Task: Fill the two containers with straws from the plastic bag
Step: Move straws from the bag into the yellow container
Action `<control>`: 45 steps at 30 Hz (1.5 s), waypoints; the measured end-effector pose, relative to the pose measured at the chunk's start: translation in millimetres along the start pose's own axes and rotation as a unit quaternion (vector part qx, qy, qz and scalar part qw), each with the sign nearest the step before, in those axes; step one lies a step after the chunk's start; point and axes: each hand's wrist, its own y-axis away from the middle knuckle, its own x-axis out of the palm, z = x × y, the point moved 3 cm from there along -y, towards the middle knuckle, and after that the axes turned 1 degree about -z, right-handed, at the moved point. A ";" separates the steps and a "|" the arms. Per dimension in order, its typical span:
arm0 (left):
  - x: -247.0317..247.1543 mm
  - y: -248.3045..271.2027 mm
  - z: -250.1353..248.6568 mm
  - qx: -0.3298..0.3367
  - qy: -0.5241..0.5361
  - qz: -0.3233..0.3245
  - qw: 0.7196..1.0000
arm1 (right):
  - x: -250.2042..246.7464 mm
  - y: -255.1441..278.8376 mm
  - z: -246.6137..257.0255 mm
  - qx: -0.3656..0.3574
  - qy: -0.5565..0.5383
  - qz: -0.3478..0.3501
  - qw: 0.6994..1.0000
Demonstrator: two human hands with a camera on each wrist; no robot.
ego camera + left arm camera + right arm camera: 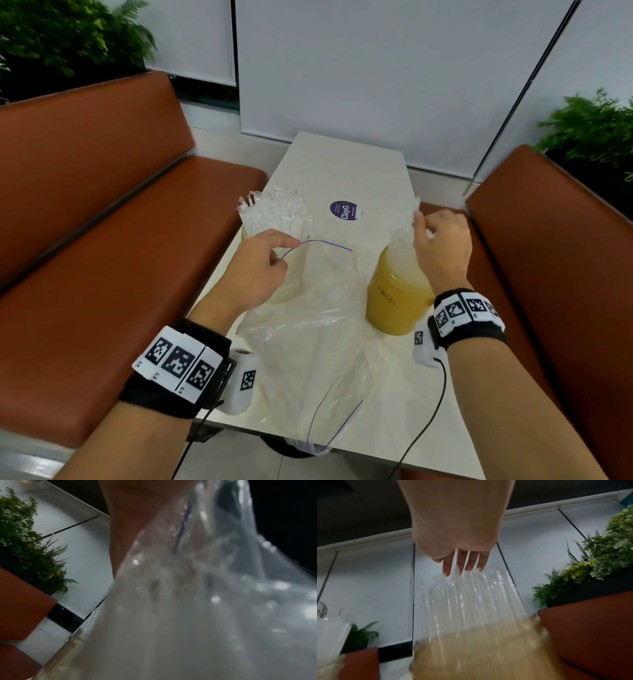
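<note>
A clear plastic bag (308, 329) with a blue rim line lies slack on the white table (342, 161). My left hand (287, 250) pinches that rim between thumb and forefinger and holds it up; in the left wrist view the bag (205, 601) fills the picture below the hand (133, 513). Behind this hand stands a container (245, 234), mostly hidden, packed with wrapped clear straws (270, 212). At the right a yellow container (394, 301) holds upright straws (402, 240). My right hand (438, 240) is above it, its straight fingers (462, 563) touching the tops of the straws (471, 599).
A round purple sticker (344, 210) is on the table between the containers. Brown benches flank the table at the left (102, 205) and the right (548, 240). Green plants (596, 130) stand behind the benches. Wrist-camera cables hang over the table's near edge.
</note>
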 end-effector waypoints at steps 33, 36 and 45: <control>-1.2 1.1 3.7 0.052 0.016 0.003 0.999 | 44.3 115.5 173.8 -0.204 -0.120 0.714 0.659; -3.8 1.6 7.9 0.036 0.012 -0.002 0.999 | 35.2 111.9 171.3 -0.182 -0.167 0.715 0.654; -10.9 -0.2 10.1 -0.007 0.030 -0.010 0.999 | 2.6 82.2 151.7 -0.042 -0.343 0.624 0.701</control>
